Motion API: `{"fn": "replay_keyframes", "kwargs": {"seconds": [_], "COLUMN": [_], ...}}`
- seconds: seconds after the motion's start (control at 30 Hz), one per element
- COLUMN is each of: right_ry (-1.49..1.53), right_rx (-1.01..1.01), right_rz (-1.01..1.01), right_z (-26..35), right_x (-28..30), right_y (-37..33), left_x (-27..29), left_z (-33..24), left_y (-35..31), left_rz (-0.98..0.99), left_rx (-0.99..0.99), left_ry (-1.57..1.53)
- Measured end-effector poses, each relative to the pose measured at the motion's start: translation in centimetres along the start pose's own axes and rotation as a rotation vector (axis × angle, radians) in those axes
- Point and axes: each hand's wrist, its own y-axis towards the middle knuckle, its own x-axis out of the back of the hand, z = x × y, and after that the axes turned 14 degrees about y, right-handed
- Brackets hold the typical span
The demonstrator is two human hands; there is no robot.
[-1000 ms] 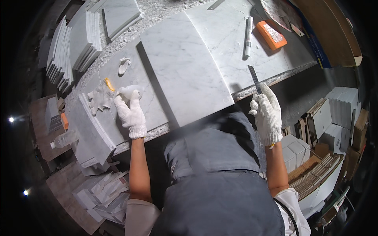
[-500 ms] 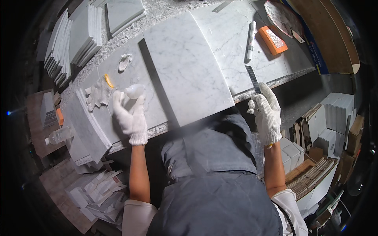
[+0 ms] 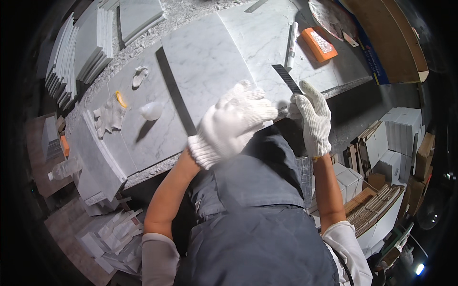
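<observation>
A grey-veined white marble tile [image 3: 205,57] lies across the work surface in front of me, its near end jutting over the front edge. Over that near end is my left hand [image 3: 234,121], in a white knitted glove, fingers stretched out and nothing seen in them. My right hand [image 3: 312,114], gloved too, grips a dark segmented knife blade [image 3: 285,77] just right of the tile. The blade points up and to the left; its lower end is hidden in my fingers. A rounded, translucent white piece [image 3: 150,110] sits left of the tile.
A white marker [image 3: 291,47] and an orange block [image 3: 318,45] lie at the right. White putty-like scraps [image 3: 109,117] and a yellow strip [image 3: 121,99] are at the left. Stacked tiles [image 3: 98,47] stand far left; a cardboard box [image 3: 389,38] is far right.
My left hand has left the rounded white piece and moved right, over the tile's near end. The right hand still holds the blade, now tilted further left. The whole view has shifted slightly.
</observation>
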Motion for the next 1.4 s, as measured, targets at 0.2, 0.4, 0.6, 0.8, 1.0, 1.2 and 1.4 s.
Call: {"fn": "replay_keyframes", "kwargs": {"seconds": [0.2,0.4,0.6,0.8,1.0,1.2,1.4], "right_ry": [0.165,0.100,0.059,0.090,0.152,0.109,0.102], "right_rx": [-0.095,-0.096,-0.128,-0.099,-0.148,-0.265,-0.261], "right_rz": [-0.102,-0.076,-0.082,-0.048,0.011,0.067,0.176], "right_z": [-0.4,-0.9,-1.3,-1.0,-0.4,1.4,2.0], "right_x": [1.1,2.4,2.7,3.4,3.4,2.4,0.4], "right_y": [-1.1,-0.4,-0.2,-1.4,-2.1,-2.2,-2.2], "left_x": [-0.2,1.2,0.3,-2.5,-4.5,-2.8,-2.1], "left_z": [0.1,0.9,-0.4,0.7,-1.2,0.2,-7.1], "left_y": [1.8,0.9,0.3,-1.5,-3.1,-1.0,-2.3], "left_rz": [0.033,0.005,0.109,0.127,0.422,0.022,0.281], "left_rx": [-0.174,-0.064,-0.057,0.146,-0.270,0.200,-0.380], "left_ry": [0.000,-0.194,0.067,0.120,1.049,0.450,-0.133]}}
